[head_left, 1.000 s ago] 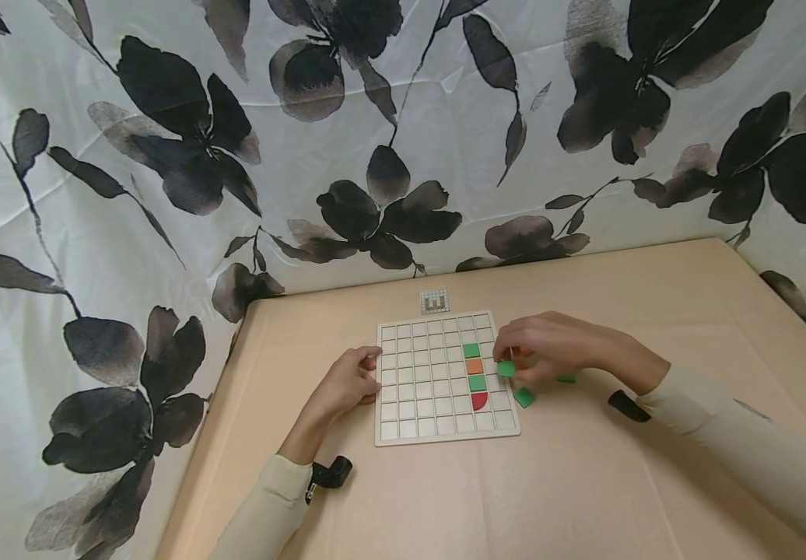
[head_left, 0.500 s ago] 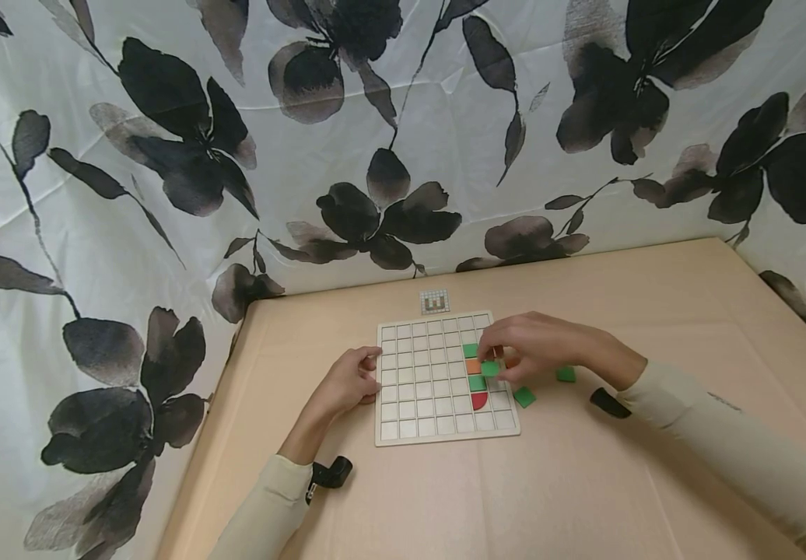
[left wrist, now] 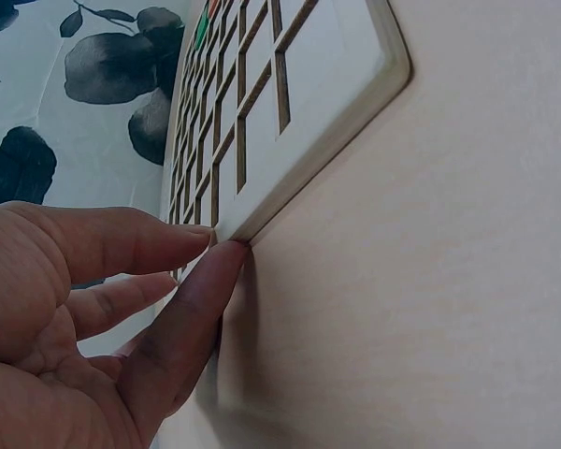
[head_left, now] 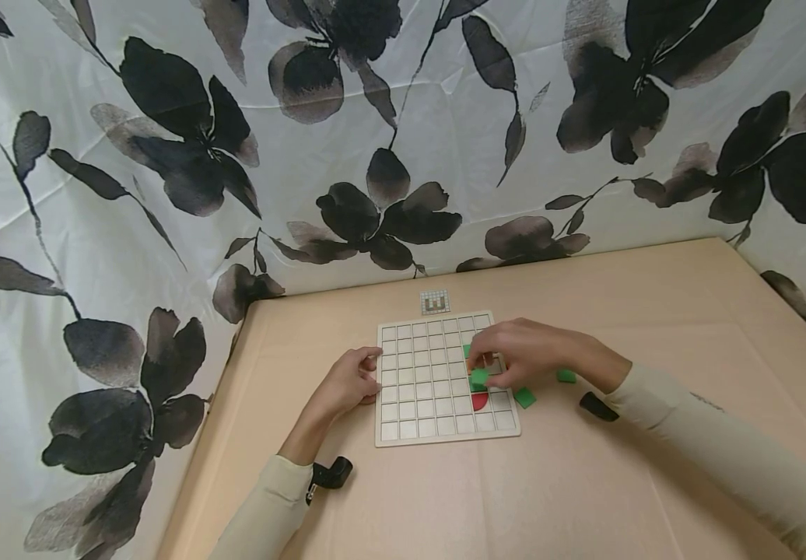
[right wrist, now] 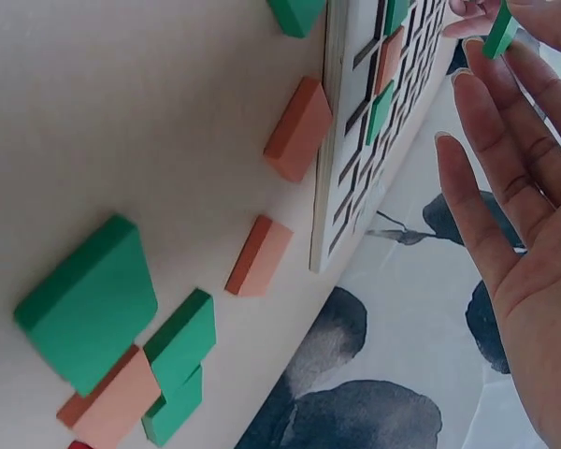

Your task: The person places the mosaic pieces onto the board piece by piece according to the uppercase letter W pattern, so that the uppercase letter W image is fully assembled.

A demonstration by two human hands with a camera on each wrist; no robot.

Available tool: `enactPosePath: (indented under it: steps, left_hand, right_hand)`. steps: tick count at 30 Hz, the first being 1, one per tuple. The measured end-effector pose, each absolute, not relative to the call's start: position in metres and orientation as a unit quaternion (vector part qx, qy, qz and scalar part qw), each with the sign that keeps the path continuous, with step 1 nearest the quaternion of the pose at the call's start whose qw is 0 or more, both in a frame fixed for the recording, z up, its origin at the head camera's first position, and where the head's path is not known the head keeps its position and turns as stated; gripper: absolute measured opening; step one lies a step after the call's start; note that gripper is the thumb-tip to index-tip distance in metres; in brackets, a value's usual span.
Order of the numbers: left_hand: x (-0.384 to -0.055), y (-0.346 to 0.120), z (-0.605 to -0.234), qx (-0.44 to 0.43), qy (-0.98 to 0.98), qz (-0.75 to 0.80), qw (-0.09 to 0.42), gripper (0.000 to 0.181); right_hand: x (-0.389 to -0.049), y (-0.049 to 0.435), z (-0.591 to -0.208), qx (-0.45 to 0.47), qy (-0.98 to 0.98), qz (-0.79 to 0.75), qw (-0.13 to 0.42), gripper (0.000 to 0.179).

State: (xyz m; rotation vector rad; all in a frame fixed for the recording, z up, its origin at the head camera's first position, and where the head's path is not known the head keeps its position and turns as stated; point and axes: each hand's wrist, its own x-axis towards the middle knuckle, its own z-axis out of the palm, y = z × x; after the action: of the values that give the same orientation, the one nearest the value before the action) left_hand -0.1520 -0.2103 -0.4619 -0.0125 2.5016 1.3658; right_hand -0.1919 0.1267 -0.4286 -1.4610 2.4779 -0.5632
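Note:
A white grid board (head_left: 417, 389) lies on the table. My left hand (head_left: 347, 381) is at its left edge; in the left wrist view the thumb and index finger (left wrist: 140, 245) pinch the rim. Between the thumb and fingers of my right hand (head_left: 525, 350) is a green square tile (head_left: 480, 376), held over the right part of the board. The right wrist view shows that same green tile (right wrist: 500, 36) at the fingertips, the other fingers spread. A red rounded tile (head_left: 479, 401) sits in a cell just nearer than it. Green and orange tiles (right wrist: 390, 58) in that column are partly hidden by the hand.
Right of the board lie loose green tiles (head_left: 524, 397). The right wrist view also shows loose orange tiles (right wrist: 299, 131) and a green cluster (right wrist: 93, 304). A small patterned card (head_left: 434, 302) lies beyond the board. A floral cloth (head_left: 403, 194) hangs behind the table.
My right hand has carried the green tile leftward from the board's right edge to over the tile column. A loose green tile at the right has come into fuller view. My left hand has stayed put.

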Motion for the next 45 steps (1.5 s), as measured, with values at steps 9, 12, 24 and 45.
enactPosePath:
  steps: [9, 12, 24, 45]
  left_hand:
    - [-0.152, -0.21, -0.462, -0.003, 0.867, 0.475, 0.147, 0.069]
    - [-0.152, -0.21, -0.462, -0.006, 0.868, 0.475, 0.149, 0.069]
    - [-0.151, -0.21, -0.461, -0.007, 0.866, 0.477, 0.152, 0.069]
    - [-0.151, -0.209, -0.459, -0.002, 0.874, 0.464, 0.145, 0.067]
  right_hand:
    - [-0.19, 0.119, -0.436, -0.505, 0.837, -0.187, 0.099, 0.02]
    - [-0.189, 0.116, -0.439, -0.507, 0.836, -0.186, 0.1, 0.021]
    - [-0.181, 0.102, -0.442, -0.529, 0.835, -0.137, 0.061, 0.021]
    - [-0.178, 0.088, -0.454, -0.576, 0.809, -0.116, 0.03, 0.017]
